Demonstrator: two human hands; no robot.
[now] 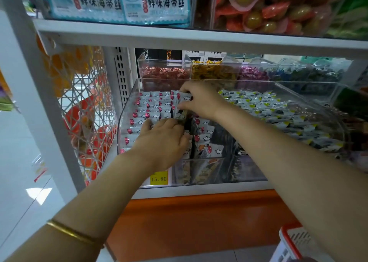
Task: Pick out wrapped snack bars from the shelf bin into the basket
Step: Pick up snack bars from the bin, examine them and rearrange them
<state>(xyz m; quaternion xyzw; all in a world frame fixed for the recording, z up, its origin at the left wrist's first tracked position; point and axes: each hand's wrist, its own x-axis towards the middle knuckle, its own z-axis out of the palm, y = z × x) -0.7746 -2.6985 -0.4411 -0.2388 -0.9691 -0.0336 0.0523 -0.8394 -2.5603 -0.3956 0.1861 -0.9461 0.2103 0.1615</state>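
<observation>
Bars [151, 106] in white wrappers with a red dot lay packed in rows in the left compartment of the clear bin [124, 122], which sat at the front edge of the shelf [199, 191]. None showed in the basket [288, 239], of which only a red-rimmed corner appeared, low at the right and below the shelf. The right hand [201, 100] was at the back of that compartment, near its right edge, with thumb and fingers clamped on a few bars stood on end and raised above the rows, probably so that they would come out together without dragging neighbours along. The left hand [161, 140] lay palm down on the rows nearer the front wall, fingers bent into the pile; whether it gripped any bars or merely steadied them could not be told. Packets [278, 118] with yellow marks filled the right compartment, kept apart from the bars, so little sorting seemed needed. A yellow price tag [158, 179] hung on the front wall. The basket's place under the right arm likely meant a short carry down.
</observation>
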